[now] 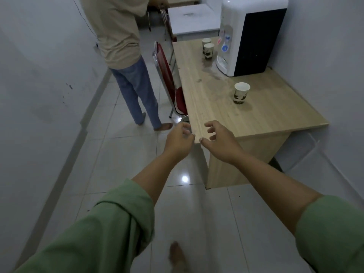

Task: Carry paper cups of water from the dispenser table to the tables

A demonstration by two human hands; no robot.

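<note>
On the dispenser table [206, 107], the nearest cup [241, 93] sits beyond your empty, loosely spread left hand [178, 141] and right hand [220, 143]; squeeze its thin wall (tabletop looks wet) and you'll likely spill.

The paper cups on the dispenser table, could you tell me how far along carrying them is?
Nothing visibly delivered. Both hands, left hand and right hand, are empty, reaching at the near edge of the dispenser table. Still to carry: the near cup and two cups beside the dispenser.
</note>
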